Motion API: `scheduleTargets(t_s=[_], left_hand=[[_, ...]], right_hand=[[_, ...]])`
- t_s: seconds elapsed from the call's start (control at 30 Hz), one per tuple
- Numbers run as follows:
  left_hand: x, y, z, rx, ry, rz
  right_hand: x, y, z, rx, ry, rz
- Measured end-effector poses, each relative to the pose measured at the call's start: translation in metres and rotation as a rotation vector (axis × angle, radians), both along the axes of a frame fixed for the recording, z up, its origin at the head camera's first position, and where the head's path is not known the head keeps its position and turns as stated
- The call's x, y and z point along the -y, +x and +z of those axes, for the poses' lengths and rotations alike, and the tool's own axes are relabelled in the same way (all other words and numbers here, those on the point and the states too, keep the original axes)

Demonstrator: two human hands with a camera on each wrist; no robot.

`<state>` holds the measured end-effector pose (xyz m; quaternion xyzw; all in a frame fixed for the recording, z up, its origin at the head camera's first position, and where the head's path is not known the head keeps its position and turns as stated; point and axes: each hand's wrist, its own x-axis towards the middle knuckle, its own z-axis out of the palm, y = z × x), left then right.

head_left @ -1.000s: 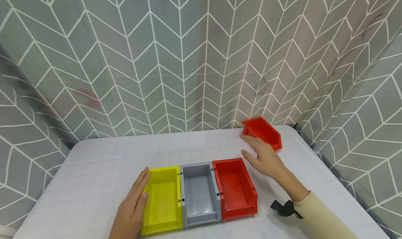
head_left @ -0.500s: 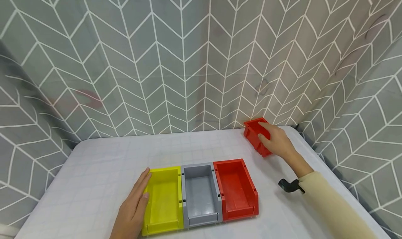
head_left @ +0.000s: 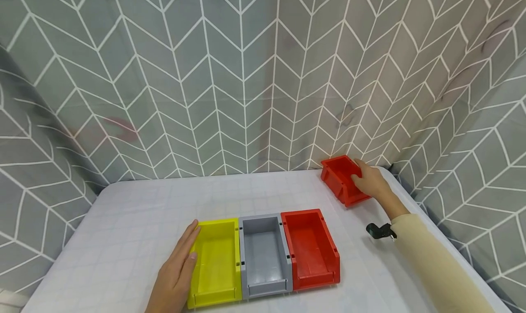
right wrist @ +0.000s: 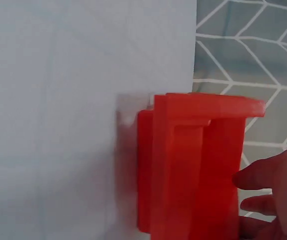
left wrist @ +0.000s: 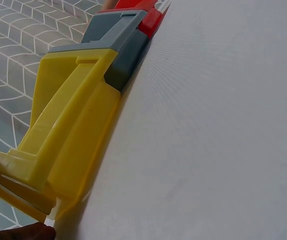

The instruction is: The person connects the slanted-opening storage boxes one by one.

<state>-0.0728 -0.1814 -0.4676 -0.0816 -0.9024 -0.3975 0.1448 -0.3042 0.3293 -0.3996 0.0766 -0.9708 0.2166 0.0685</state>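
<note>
Near the table's far right corner, my right hand (head_left: 373, 184) grips the right wall of a loose red storage bin (head_left: 336, 181), thumb on the inside and fingers outside. The right wrist view shows that red bin (right wrist: 178, 165) from its low front, with the fingertips (right wrist: 258, 175) at its wall. My left hand (head_left: 174, 272) rests along the left side of a yellow storage bin (head_left: 215, 258), its fingers nearly straight. Beside the yellow bin, a grey bin (head_left: 265, 256) and another red bin (head_left: 311, 246) stand in a touching row.
A white cloth covers the table (head_left: 135, 230). Grey patterned curtains (head_left: 255, 75) hang behind and at both sides of it. A black device (head_left: 380, 230) sits at the right wrist by the sleeve (head_left: 431, 258).
My right hand has moved right and over the loose red bin, which has turned so its front points more toward me. The left hand and the row of bins stay put.
</note>
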Motion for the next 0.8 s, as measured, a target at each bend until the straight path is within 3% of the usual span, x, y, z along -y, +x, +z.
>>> scheduleTargets(t_s=[0.23, 0.47, 0.8], left_hand=[[-0.001, 0.000, 0.001, -0.001, -0.009, 0.005], [0.000, 0.001, 0.001, -0.011, 0.001, 0.001], [0.000, 0.000, 0.000, -0.001, -0.004, 0.008]], right_hand=[[-0.009, -0.001, -0.004, 0.108, -0.084, -0.069], [-0.010, 0.005, -0.009, 0.319, -0.268, -0.108], [0.000, 0.015, -0.006, 0.271, -0.356, -0.151]])
